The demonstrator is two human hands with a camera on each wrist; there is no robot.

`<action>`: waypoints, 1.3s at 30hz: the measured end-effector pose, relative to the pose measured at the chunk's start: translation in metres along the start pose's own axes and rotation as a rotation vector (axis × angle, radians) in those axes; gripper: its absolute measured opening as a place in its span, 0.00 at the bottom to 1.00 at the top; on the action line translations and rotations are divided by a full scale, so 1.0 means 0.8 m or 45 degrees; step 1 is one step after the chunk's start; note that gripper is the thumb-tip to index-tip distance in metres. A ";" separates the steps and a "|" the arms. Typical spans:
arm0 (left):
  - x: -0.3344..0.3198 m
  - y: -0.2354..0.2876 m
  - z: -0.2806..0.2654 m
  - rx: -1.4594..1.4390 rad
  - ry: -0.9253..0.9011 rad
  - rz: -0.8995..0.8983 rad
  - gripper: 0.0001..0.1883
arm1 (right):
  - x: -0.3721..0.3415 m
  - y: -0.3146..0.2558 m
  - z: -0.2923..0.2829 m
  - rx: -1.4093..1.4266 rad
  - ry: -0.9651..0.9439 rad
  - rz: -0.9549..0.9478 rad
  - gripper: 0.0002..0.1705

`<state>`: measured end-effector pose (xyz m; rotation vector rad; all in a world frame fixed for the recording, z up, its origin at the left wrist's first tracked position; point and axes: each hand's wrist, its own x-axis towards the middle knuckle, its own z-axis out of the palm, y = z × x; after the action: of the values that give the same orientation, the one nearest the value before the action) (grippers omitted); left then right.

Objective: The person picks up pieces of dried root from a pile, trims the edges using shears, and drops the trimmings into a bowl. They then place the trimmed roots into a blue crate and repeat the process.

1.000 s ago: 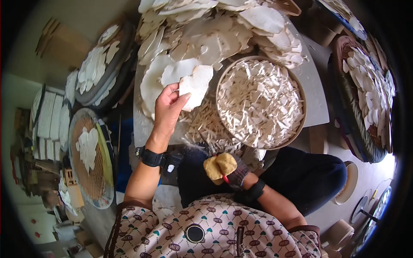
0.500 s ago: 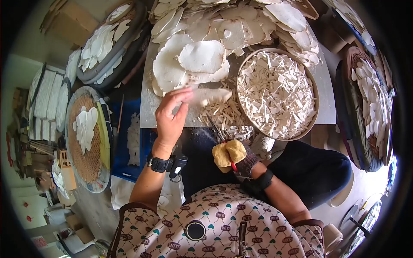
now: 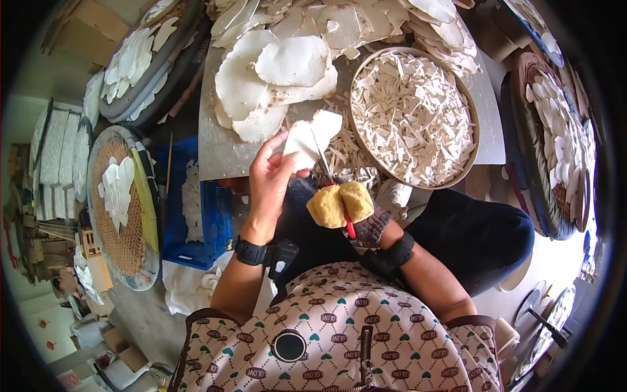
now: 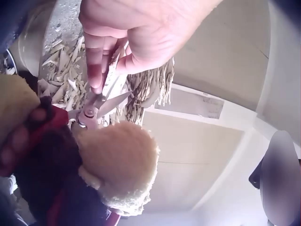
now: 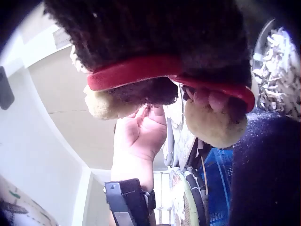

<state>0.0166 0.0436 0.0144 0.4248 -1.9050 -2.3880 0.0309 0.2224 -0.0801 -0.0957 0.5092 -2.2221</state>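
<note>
My bare left hand [image 3: 268, 186] pinches a thin white slice [image 3: 302, 145] with an irregular edge, thumb on the near face. In the head view the slice meets the blades of a pair of scissors [image 3: 320, 145]. My right hand [image 3: 373, 230], in a dark knitted glove with bare fingertips, grips the scissors' red handles [image 5: 136, 71]. Yellow foam pads [image 3: 326, 206] wrap the handles and hide much of that hand. In the left wrist view, the scissors' blades stand apart around the pivot [image 4: 89, 112], right at the left fingertips.
A round tray [image 3: 475, 140] full of cut white strips stands on the grey table [image 3: 219, 153]. Large white slices [image 3: 294, 62] lie stacked behind, with loose strips [image 3: 343, 147] near the front edge. A blue crate [image 3: 212, 222] and a round woven tray [image 3: 124, 255] are at left.
My left hand has brought the slice down and toward me, from over the table to the scissors' blades. The right hand keeps its grip on the scissors, raised slightly.
</note>
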 end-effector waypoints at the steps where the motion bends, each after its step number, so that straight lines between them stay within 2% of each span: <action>1: 0.000 -0.003 0.002 -0.038 0.009 0.008 0.22 | 0.003 0.001 -0.006 -0.050 -0.026 0.010 0.10; 3: 0.000 -0.008 0.003 -0.111 0.026 0.019 0.21 | 0.007 0.009 -0.014 -0.630 -0.040 -0.223 0.11; 6: 0.007 -0.016 0.001 -0.028 0.055 0.034 0.22 | 0.003 -0.005 0.020 -0.094 -0.049 -0.044 0.14; 8: 0.009 -0.018 0.001 -0.069 0.056 0.020 0.21 | 0.005 0.004 0.009 0.168 -0.091 -0.016 0.16; 10: 0.014 -0.016 0.001 -0.088 0.035 -0.012 0.21 | 0.006 0.004 0.000 -0.498 0.053 -0.043 0.16; 12: 0.017 -0.007 -0.001 -0.083 -0.004 -0.070 0.21 | 0.011 0.000 -0.006 -0.672 -0.005 -0.079 0.15; 13: 0.015 -0.008 -0.001 -0.091 -0.025 -0.097 0.21 | 0.020 -0.011 0.002 -0.510 -0.136 -0.101 0.15; 15: 0.012 -0.010 0.001 -0.105 -0.067 -0.148 0.21 | 0.025 -0.024 0.022 -0.587 -0.172 -0.154 0.15; 16: 0.012 -0.013 0.000 -0.115 -0.041 -0.155 0.21 | 0.023 -0.029 0.034 -0.826 -0.075 -0.179 0.18; 19: 0.016 -0.022 -0.005 -0.117 -0.017 -0.155 0.22 | 0.021 -0.022 0.028 -1.009 0.099 -0.231 0.17; 21: 0.015 -0.020 -0.005 -0.095 -0.044 -0.181 0.22 | 0.018 -0.014 0.026 -0.924 0.226 -0.207 0.15; 22: 0.016 -0.019 -0.006 -0.082 -0.059 -0.191 0.22 | 0.019 -0.029 0.033 -1.319 0.121 -0.179 0.12; 24: 0.020 -0.018 -0.010 -0.048 -0.093 -0.203 0.22 | 0.019 -0.026 0.031 -1.240 0.136 -0.230 0.12; 26: 0.024 -0.014 -0.014 0.006 -0.148 -0.185 0.21 | 0.023 -0.022 0.028 -1.363 0.107 -0.351 0.12; 28: 0.024 -0.005 -0.017 0.122 -0.244 -0.176 0.21 | 0.030 -0.019 0.018 -1.683 0.039 -0.537 0.12; 30: 0.027 -0.003 -0.024 0.243 -0.365 -0.212 0.20 | 0.030 -0.014 0.012 -1.487 0.073 -0.466 0.10; 31: 0.028 -0.006 -0.024 0.203 -0.306 -0.190 0.20 | 0.030 -0.012 0.010 -1.388 0.092 -0.435 0.09; 33: 0.028 -0.012 -0.025 0.124 -0.186 -0.142 0.19 | 0.029 -0.026 0.044 -0.636 0.165 -0.202 0.08; 34: 0.025 -0.018 -0.021 0.041 -0.093 -0.035 0.19 | 0.030 -0.025 0.039 -0.779 0.136 -0.235 0.09; 38: 0.022 -0.042 -0.004 -0.059 0.237 0.143 0.21 | 0.027 -0.015 0.015 -1.526 -0.037 -0.413 0.13; 39: 0.024 -0.043 -0.003 -0.027 0.229 0.133 0.21 | 0.023 -0.013 0.013 -1.541 -0.053 -0.354 0.13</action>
<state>0.0035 0.0455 -0.0226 0.5061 -1.7781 -2.2202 0.0136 0.2110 -0.0679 -0.8662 1.8212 -1.8345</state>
